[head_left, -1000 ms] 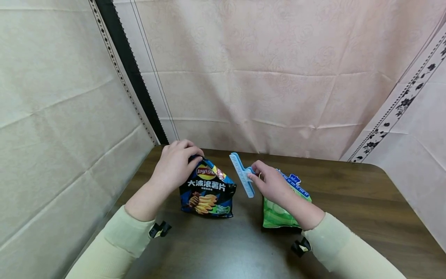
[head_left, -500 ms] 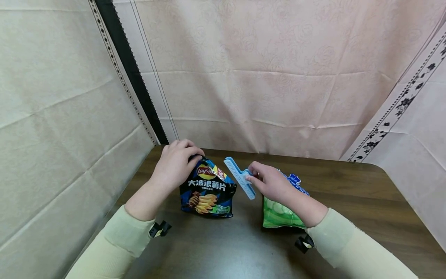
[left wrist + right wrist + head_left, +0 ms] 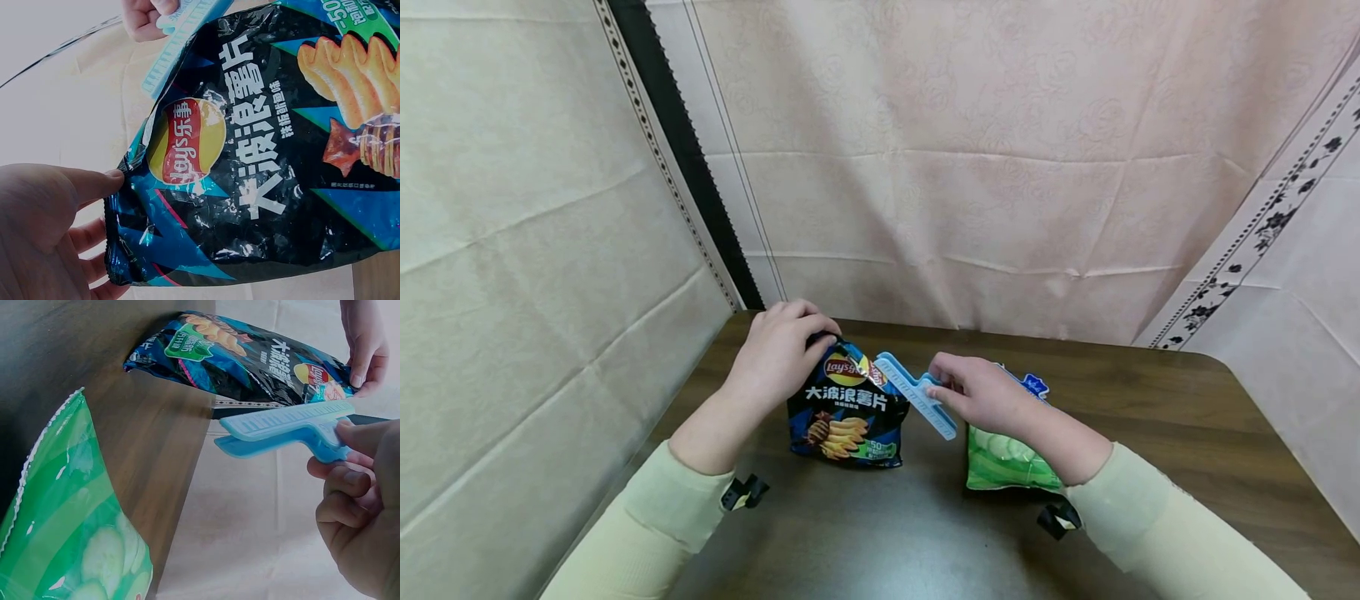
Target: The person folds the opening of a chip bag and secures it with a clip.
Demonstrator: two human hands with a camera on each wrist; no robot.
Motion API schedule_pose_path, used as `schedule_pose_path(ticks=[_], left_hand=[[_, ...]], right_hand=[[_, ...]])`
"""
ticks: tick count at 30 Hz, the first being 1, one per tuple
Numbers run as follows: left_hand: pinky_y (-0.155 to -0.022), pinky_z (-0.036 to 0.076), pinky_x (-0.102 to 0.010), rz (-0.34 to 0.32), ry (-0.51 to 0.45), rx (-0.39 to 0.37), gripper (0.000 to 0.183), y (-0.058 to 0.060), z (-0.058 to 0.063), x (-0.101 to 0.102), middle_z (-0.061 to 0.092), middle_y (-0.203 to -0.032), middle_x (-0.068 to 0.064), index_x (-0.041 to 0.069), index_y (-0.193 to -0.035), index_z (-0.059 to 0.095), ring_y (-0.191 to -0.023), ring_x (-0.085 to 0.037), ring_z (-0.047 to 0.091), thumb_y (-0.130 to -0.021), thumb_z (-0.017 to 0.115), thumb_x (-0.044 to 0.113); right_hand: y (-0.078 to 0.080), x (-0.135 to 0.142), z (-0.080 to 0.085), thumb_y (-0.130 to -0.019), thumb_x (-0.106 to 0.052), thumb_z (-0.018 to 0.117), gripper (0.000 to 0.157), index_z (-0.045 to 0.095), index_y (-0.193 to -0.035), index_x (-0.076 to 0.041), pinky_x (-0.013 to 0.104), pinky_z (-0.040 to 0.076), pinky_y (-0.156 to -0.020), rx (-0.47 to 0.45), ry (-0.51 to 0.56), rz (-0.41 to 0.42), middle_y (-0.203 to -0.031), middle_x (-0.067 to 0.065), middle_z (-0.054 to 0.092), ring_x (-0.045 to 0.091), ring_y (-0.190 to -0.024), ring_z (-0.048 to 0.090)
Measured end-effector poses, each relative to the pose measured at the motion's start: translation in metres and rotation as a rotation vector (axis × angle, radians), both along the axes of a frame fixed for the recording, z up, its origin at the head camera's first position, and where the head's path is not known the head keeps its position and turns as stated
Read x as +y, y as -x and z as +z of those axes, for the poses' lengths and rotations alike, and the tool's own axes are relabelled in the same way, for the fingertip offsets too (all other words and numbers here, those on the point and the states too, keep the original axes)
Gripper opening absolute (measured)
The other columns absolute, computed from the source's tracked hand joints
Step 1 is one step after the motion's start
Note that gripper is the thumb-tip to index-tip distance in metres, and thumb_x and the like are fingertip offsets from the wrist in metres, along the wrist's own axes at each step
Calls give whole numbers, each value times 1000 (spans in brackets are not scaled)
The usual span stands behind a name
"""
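A black and blue bag of Lay's potato chips [image 3: 847,417] stands on the wooden table. My left hand [image 3: 778,350] pinches its top left corner between thumb and fingers, as the left wrist view [image 3: 56,212] shows. In my right hand [image 3: 985,390] is a light blue bag clip [image 3: 281,428], its handles squeezed between thumb and fingers and its long jaws parted. The clip's far end overlaps the bag's top right edge in the head view. Below my right forearm a green chip bag [image 3: 1009,460] lies partly hidden.
The brown wooden table [image 3: 1165,433] has a rounded far right corner. Pale cloth [image 3: 1000,167] hangs behind it, with more cloth at the left and right sides. A small black device [image 3: 745,492] sits at each cuff.
My right hand has turned the clip to a flatter slant and brought its far end left and down to the bag's top edge. The left hand and the black bag have stayed put.
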State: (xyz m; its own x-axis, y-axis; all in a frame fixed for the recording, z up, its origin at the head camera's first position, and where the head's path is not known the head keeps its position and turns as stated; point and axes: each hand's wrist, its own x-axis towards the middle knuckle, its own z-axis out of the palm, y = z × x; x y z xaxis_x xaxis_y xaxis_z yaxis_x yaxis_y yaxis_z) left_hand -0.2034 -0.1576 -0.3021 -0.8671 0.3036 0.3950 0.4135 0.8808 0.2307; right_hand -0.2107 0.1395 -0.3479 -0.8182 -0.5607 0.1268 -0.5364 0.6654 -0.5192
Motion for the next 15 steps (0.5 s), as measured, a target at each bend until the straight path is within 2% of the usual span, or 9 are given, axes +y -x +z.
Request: schedule_pose_path(ticks=[8,15], left_hand=[[-94,38,-51,-3,-3,-1,16,1,1,0,61,-112,-2,22,-106,75,-107,-27,51,-98,64,29],[-95,37,-51,-19,-3,-13,17,1,0,-1,61,-112,-1,22,-107,75,-106,-27,51,-99,63,29]], right_hand=[[2,-3,1,-98,-28,64,9,59,-103,-22,31,44,-57,-29,-21,31,-79,-7,58,13,-71,55],[3,-10,-1,-99,-28,63,7,59,-101,-22,30,43,-57,-4,-21,56,-77,-7,57,12,-69,54]])
